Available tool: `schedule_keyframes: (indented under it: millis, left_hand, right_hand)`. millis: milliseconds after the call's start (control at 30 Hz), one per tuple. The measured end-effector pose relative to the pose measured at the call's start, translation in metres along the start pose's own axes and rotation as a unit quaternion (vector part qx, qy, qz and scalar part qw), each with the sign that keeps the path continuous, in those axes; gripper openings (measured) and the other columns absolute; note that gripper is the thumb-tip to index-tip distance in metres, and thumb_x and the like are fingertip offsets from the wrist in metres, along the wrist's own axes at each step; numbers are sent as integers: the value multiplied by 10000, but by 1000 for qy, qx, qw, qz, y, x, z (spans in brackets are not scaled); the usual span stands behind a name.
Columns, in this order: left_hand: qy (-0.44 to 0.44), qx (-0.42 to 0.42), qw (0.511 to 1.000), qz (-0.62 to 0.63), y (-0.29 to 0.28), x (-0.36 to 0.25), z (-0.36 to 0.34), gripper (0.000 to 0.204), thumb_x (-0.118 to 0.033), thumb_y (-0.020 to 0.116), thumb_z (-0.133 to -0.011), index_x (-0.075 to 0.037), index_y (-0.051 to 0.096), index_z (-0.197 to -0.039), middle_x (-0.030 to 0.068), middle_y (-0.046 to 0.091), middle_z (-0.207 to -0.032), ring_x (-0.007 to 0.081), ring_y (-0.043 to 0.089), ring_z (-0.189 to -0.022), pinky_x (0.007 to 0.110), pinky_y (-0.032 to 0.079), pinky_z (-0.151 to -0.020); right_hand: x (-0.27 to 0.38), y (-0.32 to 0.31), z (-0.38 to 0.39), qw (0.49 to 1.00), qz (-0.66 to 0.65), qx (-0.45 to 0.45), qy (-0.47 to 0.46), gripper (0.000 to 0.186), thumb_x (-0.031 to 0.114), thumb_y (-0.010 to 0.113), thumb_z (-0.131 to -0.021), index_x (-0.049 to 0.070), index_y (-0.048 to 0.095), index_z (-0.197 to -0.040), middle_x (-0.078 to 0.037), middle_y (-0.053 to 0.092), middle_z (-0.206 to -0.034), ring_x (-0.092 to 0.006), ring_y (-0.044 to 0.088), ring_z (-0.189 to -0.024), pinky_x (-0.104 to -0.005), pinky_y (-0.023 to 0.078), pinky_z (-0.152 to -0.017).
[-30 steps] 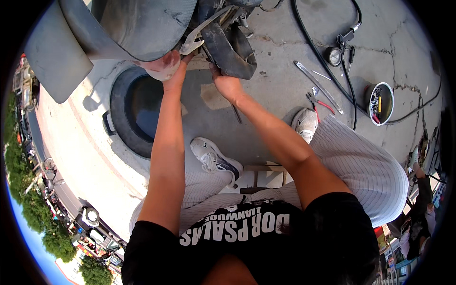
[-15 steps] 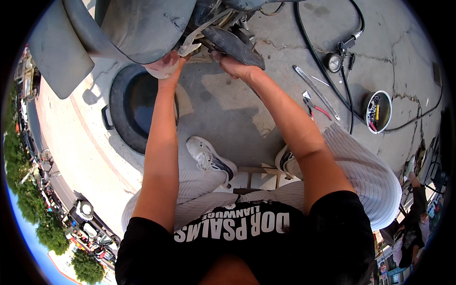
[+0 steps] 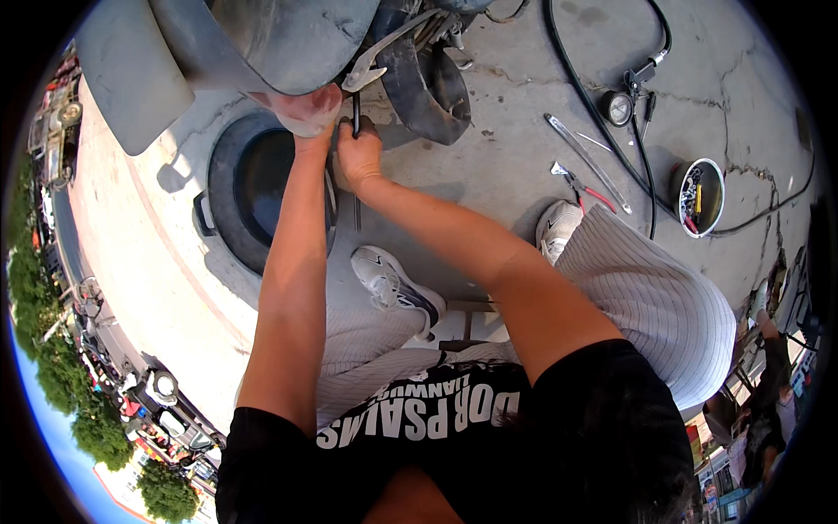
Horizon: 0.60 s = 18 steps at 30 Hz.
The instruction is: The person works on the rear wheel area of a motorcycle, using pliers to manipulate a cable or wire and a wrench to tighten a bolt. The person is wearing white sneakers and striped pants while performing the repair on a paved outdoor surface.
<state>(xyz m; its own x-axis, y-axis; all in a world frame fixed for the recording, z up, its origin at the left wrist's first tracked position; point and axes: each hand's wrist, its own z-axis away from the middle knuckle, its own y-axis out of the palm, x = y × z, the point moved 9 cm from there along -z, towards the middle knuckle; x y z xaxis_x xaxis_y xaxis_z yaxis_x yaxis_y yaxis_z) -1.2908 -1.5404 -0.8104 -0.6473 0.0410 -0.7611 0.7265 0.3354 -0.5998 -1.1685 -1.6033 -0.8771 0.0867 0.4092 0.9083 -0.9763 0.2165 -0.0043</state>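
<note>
My right hand (image 3: 359, 155) is closed round a slim dark rod (image 3: 357, 212), which runs up between the fingers toward the underside of the vehicle and down below the fist. Just left of it, my left hand (image 3: 318, 140) reaches up behind a cloudy red-and-clear lens (image 3: 307, 110) under a grey curved fender (image 3: 292, 48). Its fingers are hidden there. A pale metal bracket (image 3: 363, 77) sticks out above my right hand. To the right of that hangs a bent black rubber flap (image 3: 426, 100), which neither hand touches.
A round black basin with dark liquid (image 3: 222, 188) stands left of my forearms. On the concrete at right lie red-handled pliers (image 3: 572, 182), a long metal bar (image 3: 589, 163), a pressure gauge (image 3: 618, 108) with black hose (image 3: 574, 83), and a bucket of small tools (image 3: 717, 203).
My right hand has let go of the black flap and moved left onto the dark rod. The flap now hangs free. My left hand has slipped further behind the lens.
</note>
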Motion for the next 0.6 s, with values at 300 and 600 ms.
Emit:
schedule_keyframes:
  millis: [300, 600]
  left_hand:
    - [-241, 239, 941, 18, 40, 22, 30, 327, -332, 623, -797, -51, 619, -964, 100, 606, -933, 281, 550, -862, 366, 446, -743]
    - [-118, 147, 911, -367, 57, -1, 37, 335, -322, 478, -844, -27, 626, -900, 238, 642, -891, 387, 613, -911, 459, 490, -773]
  right_hand:
    - [-58, 55, -32, 997, 53, -14, -48, 307, 262, 546, -816, -34, 557, -891, -263, 623, -890, -421, 597, -849, -446, 468, -705]
    - [-79, -16, 21, 895, -115, 394, 175, 708, 315, 688, -759, 13, 376, -1317, -190, 533, -1239, -308, 528, -1132, -446, 409, -941]
